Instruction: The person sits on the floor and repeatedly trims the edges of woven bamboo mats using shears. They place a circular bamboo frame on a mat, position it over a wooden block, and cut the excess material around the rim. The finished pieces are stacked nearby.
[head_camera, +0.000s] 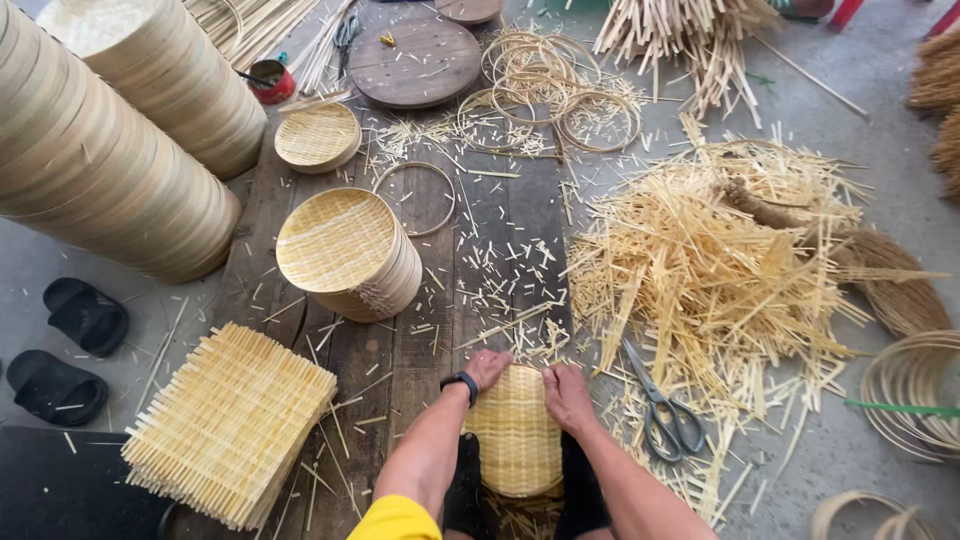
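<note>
A round woven bamboo tray (515, 430) stands on edge on the dark wooden board (440, 300), held between my feet in black socks. My left hand (487, 368), with a black wristband, presses on the tray's top rim at the left. Pressing the same rim at the right is my right hand (567, 392). Both hands grip the rim with fingers curled over it.
Scissors (665, 410) lie just right of my right hand among bamboo offcuts (700, 270). A stack of finished trays (350, 252) lies ahead, square woven mats (228, 425) at left, bamboo rings (545, 85) at the back, tall tray stacks (90, 150) far left, and black sandals (85, 315).
</note>
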